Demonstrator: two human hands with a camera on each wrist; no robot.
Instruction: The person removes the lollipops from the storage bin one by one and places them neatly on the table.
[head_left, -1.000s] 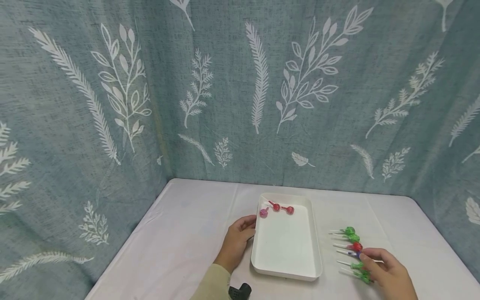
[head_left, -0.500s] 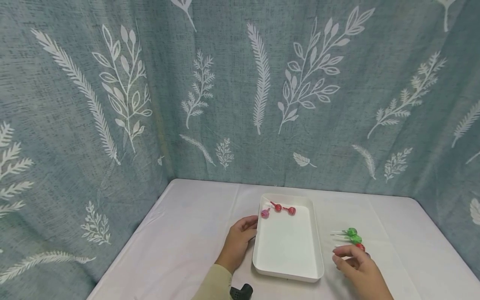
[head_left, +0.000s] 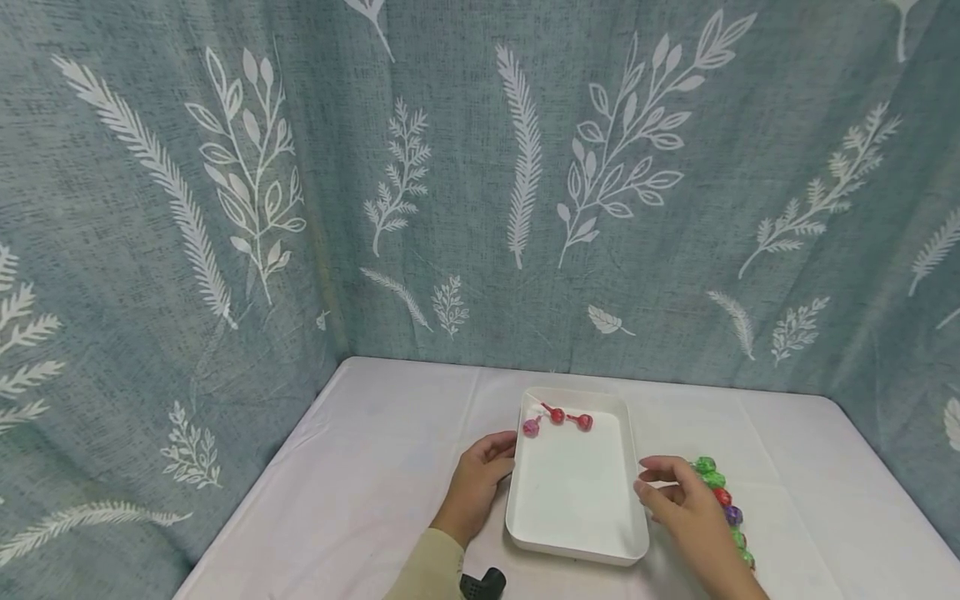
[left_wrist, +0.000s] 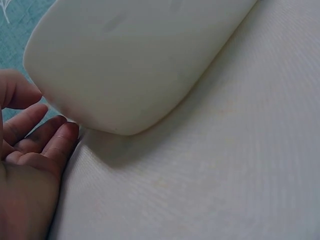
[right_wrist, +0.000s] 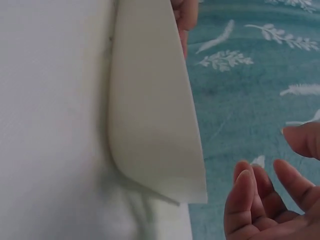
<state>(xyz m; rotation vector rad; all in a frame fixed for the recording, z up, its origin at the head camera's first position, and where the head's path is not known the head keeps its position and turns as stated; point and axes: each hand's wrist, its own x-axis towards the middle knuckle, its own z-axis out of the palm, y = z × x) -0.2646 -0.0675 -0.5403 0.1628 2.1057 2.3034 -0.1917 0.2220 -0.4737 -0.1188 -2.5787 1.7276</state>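
A white tray [head_left: 577, 500] holds a pink lollipop [head_left: 531, 427] and two red ones [head_left: 557, 416] at its far end. My left hand [head_left: 480, 475] touches the tray's left side; in the left wrist view its loosely bent fingers [left_wrist: 60, 142] meet the tray's edge. Beside the right rim is my right hand [head_left: 678, 496], thumb and fingers apart with nothing between them, as the right wrist view also shows. Just right of it lies a row of several lollipops: green [head_left: 705, 464], red [head_left: 722, 497] and purple [head_left: 733, 516]. The hand and forearm hide their sticks.
A white cloth [head_left: 405, 417] covers the table. Blue-green curtains [head_left: 480, 183] with white leaf prints stand behind it and at both sides. A black object [head_left: 483, 583] sits by the left sleeve [head_left: 431, 567] at the bottom edge.
My right hand has moved left from the lollipop row to the tray's right rim. The lollipops stay in place and my left hand stays at the tray.
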